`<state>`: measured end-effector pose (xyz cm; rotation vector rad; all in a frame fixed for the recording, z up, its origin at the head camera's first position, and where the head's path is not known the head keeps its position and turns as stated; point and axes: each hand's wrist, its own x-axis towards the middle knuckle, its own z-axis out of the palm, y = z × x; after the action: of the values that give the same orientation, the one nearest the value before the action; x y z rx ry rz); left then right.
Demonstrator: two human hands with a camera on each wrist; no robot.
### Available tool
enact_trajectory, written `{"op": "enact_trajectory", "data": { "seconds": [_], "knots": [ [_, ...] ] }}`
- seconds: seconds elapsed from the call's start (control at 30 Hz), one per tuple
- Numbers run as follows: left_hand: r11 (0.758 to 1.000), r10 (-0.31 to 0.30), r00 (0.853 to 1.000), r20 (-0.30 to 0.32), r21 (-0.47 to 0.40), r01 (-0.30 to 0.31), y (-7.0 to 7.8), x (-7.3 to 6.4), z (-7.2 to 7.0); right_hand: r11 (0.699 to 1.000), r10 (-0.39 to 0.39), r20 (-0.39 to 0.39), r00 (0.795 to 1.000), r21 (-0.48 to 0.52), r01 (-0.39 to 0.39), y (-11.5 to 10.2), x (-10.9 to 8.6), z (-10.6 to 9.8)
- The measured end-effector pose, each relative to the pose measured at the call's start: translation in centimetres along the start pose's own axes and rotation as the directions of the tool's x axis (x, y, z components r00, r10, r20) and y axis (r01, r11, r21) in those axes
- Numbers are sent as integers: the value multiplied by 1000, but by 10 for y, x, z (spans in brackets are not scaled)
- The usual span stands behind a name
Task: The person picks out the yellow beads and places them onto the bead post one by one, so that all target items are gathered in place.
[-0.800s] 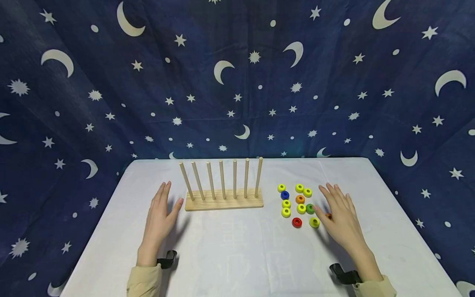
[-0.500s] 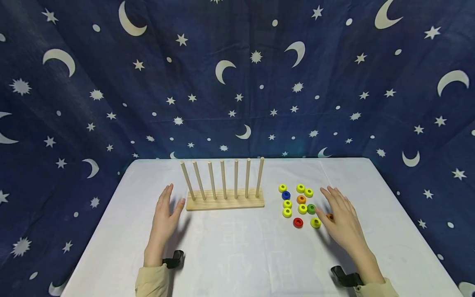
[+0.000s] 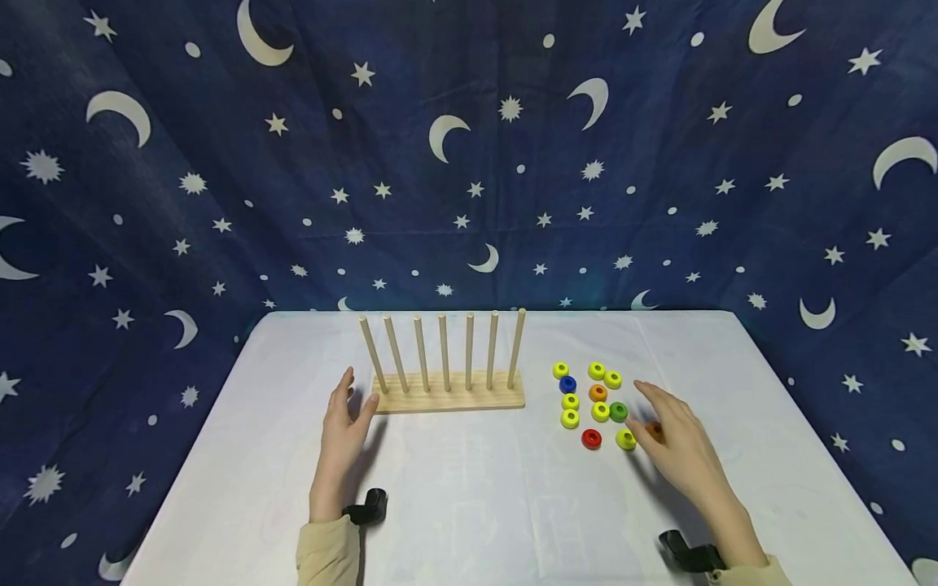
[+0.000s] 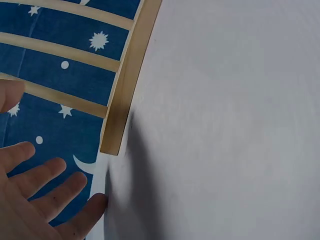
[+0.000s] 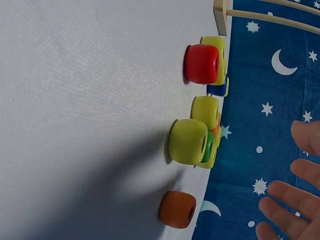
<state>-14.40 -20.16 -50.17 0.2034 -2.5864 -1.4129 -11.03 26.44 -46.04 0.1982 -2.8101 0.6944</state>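
Note:
A wooden peg rack (image 3: 449, 400) with several upright bare pegs stands at the middle back of the table. My left hand (image 3: 343, 443) is at the rack's left end, thumb tip close to the base's corner, fingers spread and holding nothing. In the left wrist view those fingers (image 4: 57, 202) lie beside the base's end. My right hand (image 3: 681, 456) hovers over the right edge of a group of beads, fingers loosely bent and holding nothing. Between its thumb and fingers shows an orange bead (image 3: 656, 431), partly hidden. Near the thumb tip are a yellow bead (image 3: 626, 439) and a green bead (image 3: 619, 411).
Further beads lie left of the right hand: a red bead (image 3: 591, 439), a blue bead (image 3: 567, 384), another orange bead (image 3: 598, 393) and several yellow ones. A white cloth covers the table (image 3: 469, 505). Behind it hangs a dark blue curtain (image 3: 410, 155) with moons and stars.
My left hand has moved right, nearer to the rack's left end. The right hand has stayed over almost the same spot, its fingers now more bent. Rack and beads keep their places.

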Motion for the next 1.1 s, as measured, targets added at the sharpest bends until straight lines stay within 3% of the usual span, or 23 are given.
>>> {"op": "enact_trajectory", "data": {
  "seconds": [0.27,0.53,0.87,1.1],
  "knots": [
    [997,-51,998,20,-58,52,-4,5,10,999,49,66,997,1,-50,1,-1,1],
    [998,-38,997,-63,-53,35,-10,6,23,995,96,153,983,-29,-93,-1,1,4],
    [996,-83,996,-10,-28,83,-15,7,25,988,151,224,963,-69,-139,1,-3,10],
    [997,-80,996,-32,-16,80,-17,5,28,988,150,218,964,-69,-138,4,-7,15]
  ]
}}
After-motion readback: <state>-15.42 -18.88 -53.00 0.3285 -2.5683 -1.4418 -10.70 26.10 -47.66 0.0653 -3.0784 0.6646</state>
